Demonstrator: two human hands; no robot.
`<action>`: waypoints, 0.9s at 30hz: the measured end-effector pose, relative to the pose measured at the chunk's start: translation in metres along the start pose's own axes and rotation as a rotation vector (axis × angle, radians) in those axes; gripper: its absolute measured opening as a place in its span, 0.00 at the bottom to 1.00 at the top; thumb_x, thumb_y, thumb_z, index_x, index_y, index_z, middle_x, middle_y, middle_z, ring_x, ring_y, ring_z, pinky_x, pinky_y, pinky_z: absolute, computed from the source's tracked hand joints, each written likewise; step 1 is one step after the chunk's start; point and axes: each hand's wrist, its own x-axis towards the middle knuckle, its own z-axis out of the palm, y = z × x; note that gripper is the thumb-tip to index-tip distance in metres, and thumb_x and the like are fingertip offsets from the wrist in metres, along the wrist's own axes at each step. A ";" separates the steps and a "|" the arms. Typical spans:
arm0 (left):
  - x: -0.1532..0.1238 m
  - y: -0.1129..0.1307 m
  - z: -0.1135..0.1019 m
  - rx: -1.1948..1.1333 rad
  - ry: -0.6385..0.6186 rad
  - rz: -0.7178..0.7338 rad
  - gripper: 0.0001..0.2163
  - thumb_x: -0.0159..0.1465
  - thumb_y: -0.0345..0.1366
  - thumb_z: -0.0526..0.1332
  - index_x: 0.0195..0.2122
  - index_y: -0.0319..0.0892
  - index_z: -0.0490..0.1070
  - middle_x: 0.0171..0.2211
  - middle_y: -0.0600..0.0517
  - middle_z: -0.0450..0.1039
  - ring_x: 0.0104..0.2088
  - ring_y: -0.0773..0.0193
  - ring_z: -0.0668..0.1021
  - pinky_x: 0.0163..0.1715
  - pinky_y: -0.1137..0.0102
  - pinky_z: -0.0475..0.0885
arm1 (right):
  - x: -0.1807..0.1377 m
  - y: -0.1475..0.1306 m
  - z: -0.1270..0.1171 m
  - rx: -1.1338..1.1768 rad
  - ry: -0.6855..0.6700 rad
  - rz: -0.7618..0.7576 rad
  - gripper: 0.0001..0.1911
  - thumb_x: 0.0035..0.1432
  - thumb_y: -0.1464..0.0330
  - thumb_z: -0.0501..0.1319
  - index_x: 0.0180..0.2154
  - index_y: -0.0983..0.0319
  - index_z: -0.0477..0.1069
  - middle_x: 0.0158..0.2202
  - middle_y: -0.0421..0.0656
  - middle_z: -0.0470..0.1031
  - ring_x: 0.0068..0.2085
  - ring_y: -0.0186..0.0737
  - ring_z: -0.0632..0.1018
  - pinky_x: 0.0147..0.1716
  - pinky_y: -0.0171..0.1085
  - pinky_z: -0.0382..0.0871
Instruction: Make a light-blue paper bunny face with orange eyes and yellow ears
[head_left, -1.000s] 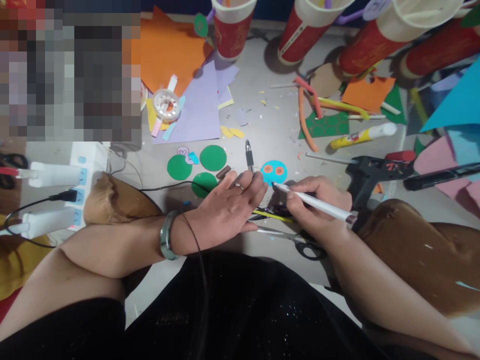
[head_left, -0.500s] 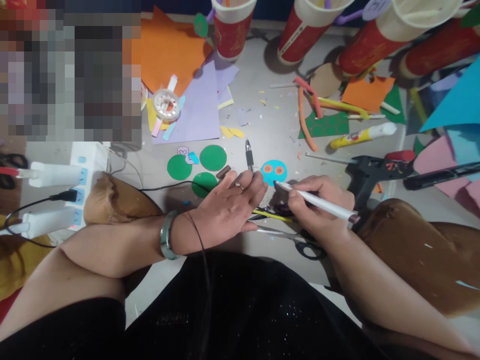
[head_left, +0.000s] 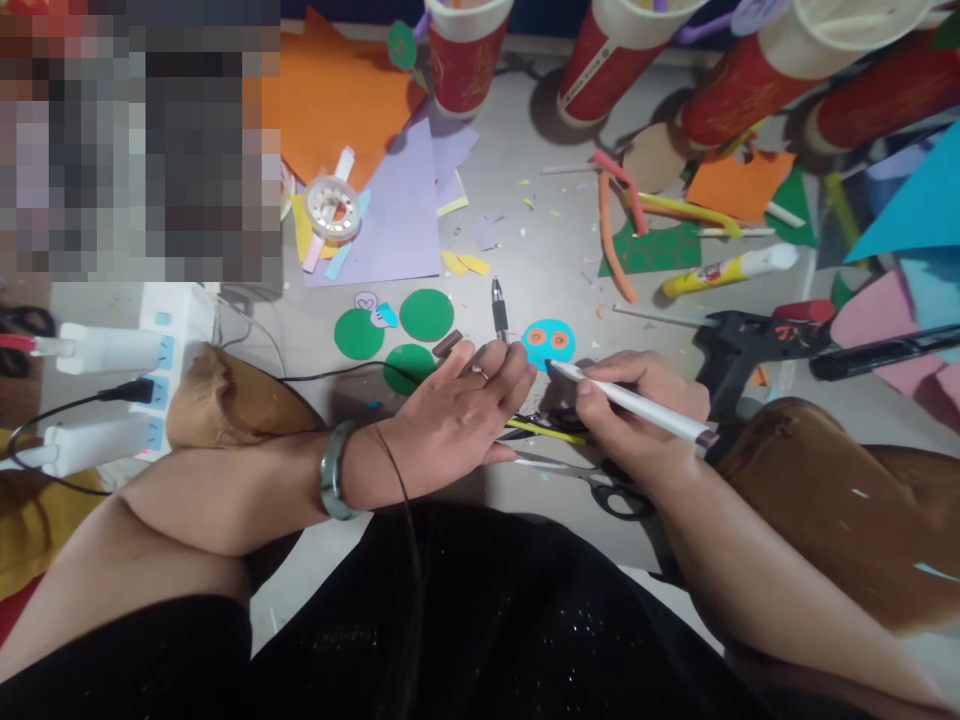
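Note:
My right hand [head_left: 634, 415] grips a white pen [head_left: 637, 404], its tip touching the lower edge of a small blue paper circle [head_left: 548, 343] that bears two orange rings. My left hand [head_left: 457, 415] lies flat on the table beside it, fingers stretched out and close together, fingertips next to the blue circle. A black pen [head_left: 498, 312] lies just beyond the left fingertips. Under both hands lie scissors [head_left: 592, 480] and a thin yellow stick [head_left: 546, 432]. Three green paper circles [head_left: 426, 314] lie left of the black pen.
A black glue gun [head_left: 750, 345] and a glue stick [head_left: 724, 270] lie at the right. Red paper cups [head_left: 465, 55] stand along the far edge among orange and purple paper sheets [head_left: 397, 215]. A tape roll [head_left: 332, 208] and a white power strip [head_left: 161, 345] are at the left.
The pen tip has shifted very slightly along the blue circle's edge. The left hand has stayed put.

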 end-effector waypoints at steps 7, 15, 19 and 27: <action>0.001 -0.001 0.001 -0.018 -0.012 0.010 0.41 0.68 0.55 0.65 0.72 0.29 0.57 0.72 0.34 0.60 0.69 0.46 0.64 0.68 0.53 0.59 | -0.002 0.001 0.000 -0.008 -0.007 0.027 0.04 0.60 0.63 0.65 0.35 0.56 0.73 0.30 0.40 0.83 0.27 0.40 0.82 0.28 0.39 0.77; 0.002 0.000 0.003 0.007 0.002 0.002 0.42 0.67 0.57 0.65 0.72 0.31 0.59 0.72 0.36 0.61 0.68 0.46 0.66 0.68 0.54 0.62 | 0.000 0.001 0.002 0.002 -0.006 -0.026 0.02 0.60 0.65 0.64 0.35 0.56 0.73 0.31 0.39 0.83 0.27 0.38 0.82 0.28 0.37 0.75; 0.001 0.000 0.004 -0.002 0.001 -0.004 0.41 0.68 0.57 0.65 0.72 0.31 0.59 0.72 0.36 0.61 0.68 0.46 0.65 0.68 0.53 0.61 | 0.000 0.000 0.001 -0.018 -0.015 0.021 0.03 0.59 0.64 0.64 0.35 0.56 0.73 0.30 0.40 0.83 0.27 0.39 0.82 0.27 0.38 0.75; 0.001 0.000 0.004 -0.032 -0.014 -0.008 0.40 0.69 0.55 0.64 0.72 0.31 0.57 0.73 0.35 0.59 0.69 0.45 0.64 0.69 0.52 0.59 | 0.002 -0.002 0.000 0.012 0.013 -0.039 0.02 0.58 0.67 0.65 0.35 0.56 0.73 0.30 0.38 0.82 0.26 0.38 0.81 0.27 0.37 0.75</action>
